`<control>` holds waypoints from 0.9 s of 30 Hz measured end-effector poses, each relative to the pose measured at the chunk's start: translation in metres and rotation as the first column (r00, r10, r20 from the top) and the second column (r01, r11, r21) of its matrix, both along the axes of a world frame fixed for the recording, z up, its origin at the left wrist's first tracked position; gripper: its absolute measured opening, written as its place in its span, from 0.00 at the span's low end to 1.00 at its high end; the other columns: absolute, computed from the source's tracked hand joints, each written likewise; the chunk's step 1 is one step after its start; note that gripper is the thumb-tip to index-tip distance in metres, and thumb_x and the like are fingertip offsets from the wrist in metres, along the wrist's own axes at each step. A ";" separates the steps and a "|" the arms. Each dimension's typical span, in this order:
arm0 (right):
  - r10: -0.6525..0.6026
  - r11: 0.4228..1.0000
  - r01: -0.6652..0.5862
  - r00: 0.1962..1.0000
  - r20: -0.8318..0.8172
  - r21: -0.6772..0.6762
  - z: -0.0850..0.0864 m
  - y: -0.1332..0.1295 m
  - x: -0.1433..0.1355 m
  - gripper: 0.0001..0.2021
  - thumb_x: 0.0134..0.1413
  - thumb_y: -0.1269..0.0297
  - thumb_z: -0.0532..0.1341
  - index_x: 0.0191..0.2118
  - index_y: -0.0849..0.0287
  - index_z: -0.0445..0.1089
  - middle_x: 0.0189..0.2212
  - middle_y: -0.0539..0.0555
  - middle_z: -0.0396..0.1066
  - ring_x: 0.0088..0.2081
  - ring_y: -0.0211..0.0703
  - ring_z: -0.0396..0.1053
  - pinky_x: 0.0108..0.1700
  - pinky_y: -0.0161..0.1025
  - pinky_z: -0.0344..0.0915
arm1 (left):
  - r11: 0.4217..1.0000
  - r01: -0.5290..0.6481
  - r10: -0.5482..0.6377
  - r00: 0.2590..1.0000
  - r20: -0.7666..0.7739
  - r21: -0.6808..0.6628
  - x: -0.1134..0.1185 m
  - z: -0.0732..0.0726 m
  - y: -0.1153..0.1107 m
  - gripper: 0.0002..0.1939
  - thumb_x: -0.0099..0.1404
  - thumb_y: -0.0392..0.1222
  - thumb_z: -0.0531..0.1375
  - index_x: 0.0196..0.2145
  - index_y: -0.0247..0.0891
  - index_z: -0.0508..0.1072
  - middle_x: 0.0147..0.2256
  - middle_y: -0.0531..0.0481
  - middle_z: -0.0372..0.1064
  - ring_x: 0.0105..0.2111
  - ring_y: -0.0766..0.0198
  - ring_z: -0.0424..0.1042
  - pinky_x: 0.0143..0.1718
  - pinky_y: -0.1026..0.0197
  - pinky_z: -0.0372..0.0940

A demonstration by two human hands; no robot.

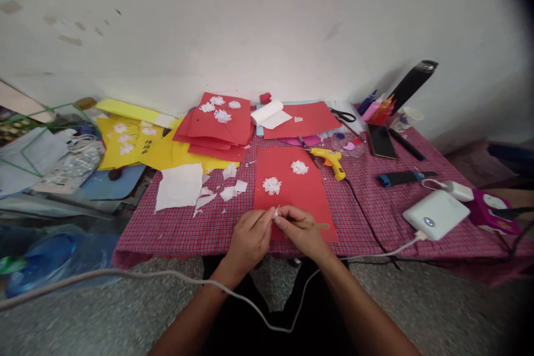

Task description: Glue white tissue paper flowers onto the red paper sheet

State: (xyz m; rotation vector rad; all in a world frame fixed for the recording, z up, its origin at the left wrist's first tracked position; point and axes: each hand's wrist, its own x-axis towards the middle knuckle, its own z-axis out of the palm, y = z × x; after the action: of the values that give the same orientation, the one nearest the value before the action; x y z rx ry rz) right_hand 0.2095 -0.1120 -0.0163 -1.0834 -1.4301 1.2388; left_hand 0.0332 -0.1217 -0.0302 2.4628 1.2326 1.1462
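My left hand [251, 236] and my right hand [301, 229] meet over the near edge of a red sheet [287, 200]. Between their fingertips is a small piece of white paper [276, 213], pinched from both sides. A thin brown stick [321, 226] also lies in my right hand and points out to the right. Two crumpled white paper flowers, one on the left [272, 186] and one on the right [299, 167], sit on the red sheet. Torn white paper scraps [228, 193] and a larger white sheet [178, 187] lie to the left.
A yellow glue gun [329, 161] rests at the sheet's right edge, its cord running toward me. Behind are stacked red sheets [221, 128], a white paper roll [267, 113] and black scissors [344, 115]. To the right lie a utility knife [400, 178] and a white power bank [436, 214].
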 end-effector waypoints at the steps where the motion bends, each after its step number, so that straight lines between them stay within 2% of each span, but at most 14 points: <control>1: 0.000 1.000 0.000 1.000 0.004 0.001 0.000 0.000 0.000 0.10 0.60 0.58 0.63 0.31 0.57 0.72 0.27 0.49 0.67 0.30 0.40 0.64 0.34 0.36 0.63 | 1.000 0.000 0.000 1.000 0.003 -0.002 0.000 0.000 0.000 0.21 0.71 0.32 0.53 0.61 0.37 0.66 0.44 0.41 0.74 0.44 0.57 0.73 0.48 0.52 0.71; 17: -0.029 1.000 0.028 0.998 0.062 0.011 -0.002 0.000 0.000 0.09 0.60 0.61 0.60 0.30 0.57 0.71 0.26 0.48 0.66 0.29 0.39 0.63 0.34 0.35 0.63 | 1.000 -0.009 0.009 1.000 -0.010 -0.005 0.000 -0.001 0.000 0.22 0.71 0.33 0.54 0.61 0.38 0.66 0.46 0.41 0.74 0.46 0.57 0.73 0.49 0.52 0.71; 27: -0.033 0.999 0.031 0.996 -0.077 -0.029 -0.001 -0.001 -0.004 0.10 0.56 0.58 0.65 0.30 0.57 0.69 0.28 0.49 0.67 0.30 0.39 0.65 0.34 0.35 0.65 | 1.000 -0.001 0.002 0.998 -0.058 0.017 0.000 -0.001 -0.001 0.22 0.70 0.31 0.54 0.61 0.36 0.65 0.43 0.41 0.74 0.43 0.56 0.72 0.46 0.52 0.71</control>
State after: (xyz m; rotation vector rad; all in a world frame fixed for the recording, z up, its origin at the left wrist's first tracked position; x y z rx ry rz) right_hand 0.2052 -0.1131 -0.0171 -1.0612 -1.3358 1.2676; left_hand 0.0335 -0.1230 -0.0312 2.5251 1.2452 1.0970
